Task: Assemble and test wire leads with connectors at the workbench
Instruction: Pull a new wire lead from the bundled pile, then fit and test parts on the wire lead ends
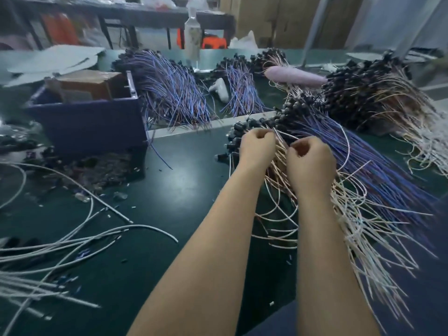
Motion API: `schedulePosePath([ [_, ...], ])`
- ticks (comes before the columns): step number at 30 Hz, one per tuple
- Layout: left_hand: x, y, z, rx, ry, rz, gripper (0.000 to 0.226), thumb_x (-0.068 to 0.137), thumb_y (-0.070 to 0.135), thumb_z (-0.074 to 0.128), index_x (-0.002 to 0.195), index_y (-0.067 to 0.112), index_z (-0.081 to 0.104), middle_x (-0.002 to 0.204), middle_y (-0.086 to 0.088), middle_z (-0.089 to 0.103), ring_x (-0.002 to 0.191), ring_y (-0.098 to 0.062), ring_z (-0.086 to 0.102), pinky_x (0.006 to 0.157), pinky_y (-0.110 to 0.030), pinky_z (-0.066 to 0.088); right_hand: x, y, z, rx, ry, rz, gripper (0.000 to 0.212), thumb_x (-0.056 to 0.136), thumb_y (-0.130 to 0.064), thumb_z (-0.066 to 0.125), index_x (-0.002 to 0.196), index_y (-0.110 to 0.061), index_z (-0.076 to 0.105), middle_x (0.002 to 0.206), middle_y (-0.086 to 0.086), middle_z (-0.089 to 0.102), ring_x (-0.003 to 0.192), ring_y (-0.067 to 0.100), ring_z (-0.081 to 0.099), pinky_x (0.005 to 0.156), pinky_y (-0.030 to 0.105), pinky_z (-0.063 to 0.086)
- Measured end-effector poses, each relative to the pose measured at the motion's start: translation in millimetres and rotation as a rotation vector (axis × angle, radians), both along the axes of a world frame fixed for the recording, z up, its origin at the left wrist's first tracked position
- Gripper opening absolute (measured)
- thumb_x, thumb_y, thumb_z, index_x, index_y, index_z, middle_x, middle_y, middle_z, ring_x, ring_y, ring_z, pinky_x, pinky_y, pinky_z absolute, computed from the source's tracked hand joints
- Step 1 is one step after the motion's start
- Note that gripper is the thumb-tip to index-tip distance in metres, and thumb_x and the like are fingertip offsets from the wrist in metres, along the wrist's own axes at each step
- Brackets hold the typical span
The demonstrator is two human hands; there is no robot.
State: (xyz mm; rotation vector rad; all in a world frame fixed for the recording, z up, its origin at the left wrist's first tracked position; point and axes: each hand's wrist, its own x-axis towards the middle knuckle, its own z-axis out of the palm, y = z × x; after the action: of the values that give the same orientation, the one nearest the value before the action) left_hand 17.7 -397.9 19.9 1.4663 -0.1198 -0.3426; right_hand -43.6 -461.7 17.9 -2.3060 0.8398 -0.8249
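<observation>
Left hand (257,146): fingers curled tight, thumb against forefinger, pinching a few strands of the pale leads (361,238) right where they meet the row of black connectors (286,112). Right hand (310,163): just beside the left, not touching it, also curled into a narrow pinch with its knuckles toward the camera. Whether a wire sits inside that pinch cannot be told. Both hands rest on top of the near heap, where pale leads lie under and in front of blue leads (378,166), all fanning toward the lower right on the green bench mat (169,185). Fingertips of both hands are hidden behind the knuckles. The whole view is motion-blurred, so single wires and connector shapes are hard to make out. Further back lie two more bundles of blue wire (174,93) and a dark heap of pale-wired connectors (378,93), its far edge cut off at the right. A pink oblong object (295,75) lies between the heaps; what it is stays unclear. Left of the hands stands a blue bin (89,124) holding a cardboard carton (89,81). Loose white cables (48,251) run off the left edge. A clear bottle (192,32) stands at the bench's far side.
</observation>
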Motion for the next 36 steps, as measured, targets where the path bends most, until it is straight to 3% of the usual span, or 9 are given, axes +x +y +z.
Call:
schedulePosePath([
  [7, 4, 119, 31, -0.206, -0.120, 0.359, 0.014, 0.094, 0.004, 0.045, 0.097, 0.010, 0.058, 0.086, -0.004, 0.061, 0.084, -0.019, 0.058, 0.080, -0.034, 0.051, 29, 117, 32, 0.179, -0.146, 0.535, 0.012, 0.090, -0.020, 0.061, 0.098, -0.012, 0.063, 0.087, -0.001, 0.064, 0.084, 0.014, 0.060, 0.077, 0.019, 0.045],
  [14, 4, 288, 28, -0.220, -0.183, 0.879, 0.015, 0.093, 0.006, 0.045, 0.090, 0.019, 0.054, 0.080, 0.005, 0.055, 0.065, -0.002, 0.051, 0.054, -0.013, 0.041, 60, 256, 20, 0.185, 0.051, 0.922, 0.016, 0.091, -0.022, 0.058, 0.101, -0.016, 0.068, 0.085, -0.004, 0.064, 0.083, 0.014, 0.059, 0.073, 0.025, 0.044],
  [17, -2, 349, 23, -0.261, -0.111, 1.073, 0.015, 0.093, 0.008, 0.045, 0.088, 0.020, 0.052, 0.075, 0.006, 0.050, 0.057, -0.001, 0.046, 0.050, -0.013, 0.038, 66, 315, 9, 0.138, 0.182, 1.067, 0.018, 0.093, -0.024, 0.056, 0.104, -0.018, 0.069, 0.098, 0.001, 0.068, 0.090, 0.017, 0.060, 0.073, 0.026, 0.044],
  [22, -8, 417, 9, -0.368, 0.026, 1.302, 0.014, 0.092, 0.008, 0.042, 0.103, 0.008, 0.051, 0.074, 0.000, 0.046, 0.066, -0.013, 0.043, 0.066, -0.028, 0.037, 69, 389, -8, 0.055, 0.320, 1.219, 0.028, 0.091, -0.035, 0.059, 0.109, -0.015, 0.065, 0.109, 0.004, 0.065, 0.102, 0.022, 0.059, 0.084, 0.033, 0.048],
  [25, -8, 439, 2, -0.372, 0.090, 1.357, 0.035, 0.092, 0.013, 0.043, 0.124, 0.001, 0.052, 0.096, -0.008, 0.054, 0.088, -0.020, 0.050, 0.089, -0.036, 0.046, 69, 415, -19, -0.062, 0.438, 1.208, 0.040, 0.086, -0.044, 0.064, 0.109, -0.012, 0.059, 0.111, 0.007, 0.064, 0.103, 0.027, 0.058, 0.086, 0.037, 0.049],
  [28, -6, 452, -5, -0.347, 0.118, 1.365, 0.020, 0.095, 0.014, 0.042, 0.111, 0.005, 0.051, 0.093, -0.006, 0.045, 0.083, -0.016, 0.041, 0.081, -0.036, 0.041, 71, 429, -25, -0.025, 0.435, 1.170, 0.032, 0.087, -0.036, 0.065, 0.102, -0.008, 0.058, 0.105, 0.011, 0.064, 0.097, 0.029, 0.059, 0.074, 0.033, 0.047],
  [31, -6, 454, -10, -0.296, 0.161, 1.345, 0.028, 0.096, 0.009, 0.036, 0.120, 0.007, 0.050, 0.104, -0.005, 0.047, 0.088, -0.015, 0.042, 0.070, -0.025, 0.041, 74, 434, -28, 0.060, 0.389, 1.147, 0.023, 0.090, -0.026, 0.061, 0.100, -0.005, 0.062, 0.104, 0.013, 0.065, 0.097, 0.030, 0.061, 0.078, 0.034, 0.049],
  [34, -4, 458, -10, -0.335, 0.165, 1.308, 0.029, 0.097, 0.014, 0.038, 0.120, 0.002, 0.050, 0.125, -0.018, 0.053, 0.106, -0.029, 0.053, 0.093, -0.037, 0.047, 76, 431, -28, 0.146, 0.370, 1.134, 0.017, 0.090, -0.021, 0.058, 0.095, -0.006, 0.063, 0.098, 0.009, 0.067, 0.092, 0.025, 0.060, 0.070, 0.028, 0.042],
  [36, -4, 457, -8, -0.344, 0.181, 1.320, 0.036, 0.096, 0.016, 0.039, 0.127, 0.002, 0.050, 0.128, -0.016, 0.054, 0.097, -0.026, 0.051, 0.099, -0.041, 0.044, 77, 426, -24, 0.197, 0.347, 1.121, 0.013, 0.089, -0.026, 0.059, 0.087, -0.013, 0.063, 0.087, 0.002, 0.064, 0.083, 0.018, 0.055, 0.065, 0.024, 0.035],
])
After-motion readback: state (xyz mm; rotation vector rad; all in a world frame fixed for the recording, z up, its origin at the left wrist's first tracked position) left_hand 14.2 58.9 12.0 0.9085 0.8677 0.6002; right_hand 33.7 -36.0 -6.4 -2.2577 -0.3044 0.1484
